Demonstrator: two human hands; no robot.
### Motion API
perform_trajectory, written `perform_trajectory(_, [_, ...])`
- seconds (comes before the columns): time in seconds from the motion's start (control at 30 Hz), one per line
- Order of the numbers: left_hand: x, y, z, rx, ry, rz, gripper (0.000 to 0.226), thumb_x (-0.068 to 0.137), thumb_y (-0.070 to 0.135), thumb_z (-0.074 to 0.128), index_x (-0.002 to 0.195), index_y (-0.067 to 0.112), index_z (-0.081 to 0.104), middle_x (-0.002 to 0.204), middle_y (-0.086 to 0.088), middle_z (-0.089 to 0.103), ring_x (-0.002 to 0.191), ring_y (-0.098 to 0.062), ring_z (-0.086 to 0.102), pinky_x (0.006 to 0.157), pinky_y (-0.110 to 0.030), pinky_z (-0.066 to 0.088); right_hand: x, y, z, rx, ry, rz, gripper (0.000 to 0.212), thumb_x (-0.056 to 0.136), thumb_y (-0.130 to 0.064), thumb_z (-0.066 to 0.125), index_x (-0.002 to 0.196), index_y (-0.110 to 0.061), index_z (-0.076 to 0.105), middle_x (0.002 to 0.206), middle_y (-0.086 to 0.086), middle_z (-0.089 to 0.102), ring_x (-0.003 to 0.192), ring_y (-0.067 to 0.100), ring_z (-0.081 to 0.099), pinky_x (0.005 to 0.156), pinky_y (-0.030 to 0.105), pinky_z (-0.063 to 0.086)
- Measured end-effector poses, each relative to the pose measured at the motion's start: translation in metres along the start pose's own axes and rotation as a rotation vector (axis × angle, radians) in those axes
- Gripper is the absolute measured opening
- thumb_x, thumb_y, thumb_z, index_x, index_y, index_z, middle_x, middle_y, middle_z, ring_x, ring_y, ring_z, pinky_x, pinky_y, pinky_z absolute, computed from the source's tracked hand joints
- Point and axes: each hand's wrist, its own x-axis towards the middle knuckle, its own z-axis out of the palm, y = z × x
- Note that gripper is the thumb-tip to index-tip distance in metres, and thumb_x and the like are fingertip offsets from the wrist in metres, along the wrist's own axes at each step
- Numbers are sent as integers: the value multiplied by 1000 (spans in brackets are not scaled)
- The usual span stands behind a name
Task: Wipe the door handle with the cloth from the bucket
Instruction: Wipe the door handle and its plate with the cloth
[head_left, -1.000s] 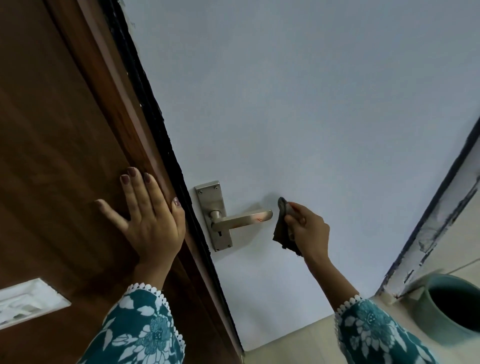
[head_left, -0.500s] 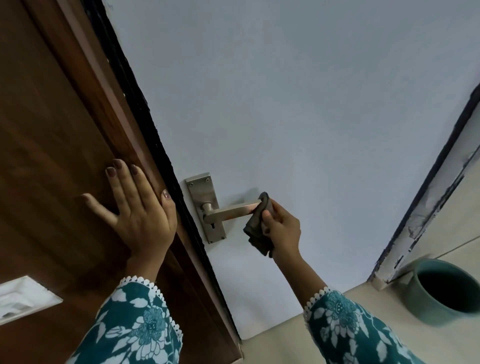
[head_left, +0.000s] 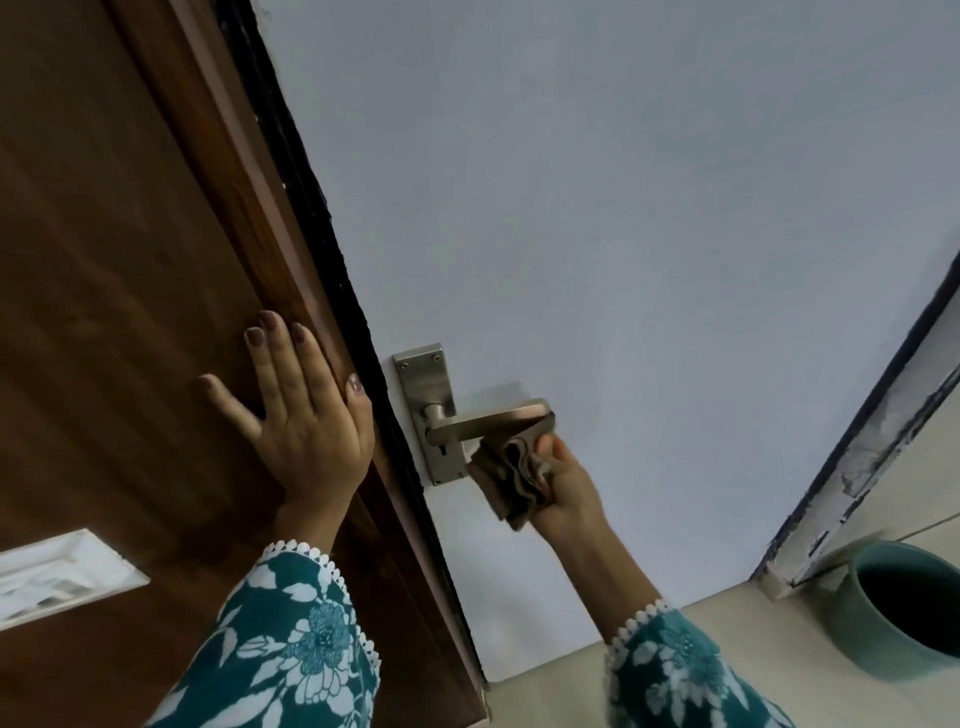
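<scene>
Two patterned teal sleeves with white scalloped cuffs enter from the bottom edge, both forearms reaching up and forward. The left hand lies flat against the brown wooden door, fingers spread wide and pointing upward, holding nothing; the little finger rests near the door's edge. The right hand is raised with wrist bent, its fingers closed around a folded dark cloth. The cloth is pressed against the underside of the metal door handle, near the lever's free end. The lever stands roughly level, projecting from a steel backplate fixed to the pale grey panel. At lower right, a teal bucket stands on the light floor, well apart from the handle.
</scene>
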Motion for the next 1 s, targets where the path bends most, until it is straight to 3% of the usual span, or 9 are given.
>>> perform_trajectory(0.1, [0, 1, 2, 8, 6, -7, 62, 98, 24, 36, 150, 3, 9, 149, -22, 27, 147, -22, 4, 114, -55, -3, 3, 9, 2, 16, -39, 73, 21, 92, -14, 51, 103, -9, 69, 131, 29, 54, 124, 48, 48, 105, 63, 34])
perform_trajectory(0.17, [0, 0, 2, 9, 8, -1, 62, 99, 25, 36, 150, 3, 8, 149, -21, 26, 147, -22, 3, 114, -55, -3, 2, 30, 13, 0, -60, 128, 22, 93, -11, 49, 97, -8, 70, 130, 28, 55, 124, 45, 48, 108, 61, 31])
perform_trajectory(0.27, [-1, -1, 1, 7, 2, 11, 62, 99, 26, 36, 150, 3, 8, 149, -22, 27, 147, -23, 4, 114, -55, -3, -4, 52, 28, -41, -88, 191, 22, 96, -9, 44, 100, -8, 65, 102, 20, 62, 94, 34, 60, 110, 56, 32])
perform_trajectory(0.33, [-2, -2, 1, 3, -5, 20, 62, 99, 26, 35, 150, 3, 8, 149, -22, 25, 147, -23, 4, 114, -56, -4, -7, 53, 30, -18, -107, 241, 22, 95, -6, 44, 107, -7, 62, 96, 17, 60, 85, 32, 62, 101, 54, 43])
perform_trajectory(0.47, [-3, -4, 3, 8, -3, 30, 61, 99, 26, 37, 149, 2, 11, 149, -21, 24, 147, -24, 4, 113, -57, -3, -2, 25, 13, 22, -107, 227, 35, 81, -8, 57, 115, -11, 63, 125, 25, 58, 117, 44, 54, 100, 65, 38])
perform_trajectory(0.57, [-4, -2, 4, 5, 7, 21, 62, 98, 24, 38, 149, 2, 11, 148, -22, 26, 147, -24, 4, 113, -57, -3, 3, 0, -2, 95, -118, 225, 41, 84, -17, 58, 125, -15, 59, 130, 28, 56, 118, 52, 52, 92, 70, 41])
perform_trajectory(0.73, [-4, -3, 4, 12, 5, 22, 62, 98, 24, 37, 150, 3, 8, 148, -22, 25, 147, -23, 3, 113, -57, -2, -5, 39, 21, 39, -160, 258, 25, 75, -11, 62, 99, -10, 72, 134, 21, 52, 131, 44, 42, 108, 60, 31])
perform_trajectory(0.9, [-5, -2, 2, 6, -28, 30, 62, 100, 25, 35, 149, 2, 5, 149, -21, 22, 147, -23, 0, 113, -57, -3, -12, 66, 43, -42, -146, 321, 45, 79, -1, 55, 124, -10, 58, 121, 19, 54, 114, 35, 52, 111, 52, 32])
perform_trajectory(1.0, [-5, -3, 2, 10, -31, 32, 62, 100, 25, 36, 149, 1, 7, 149, -22, 23, 147, -24, 1, 113, -58, -3, -17, 53, 38, -8, -152, 435, 32, 93, -20, 50, 120, -7, 63, 126, 19, 60, 116, 35, 58, 102, 54, 43])
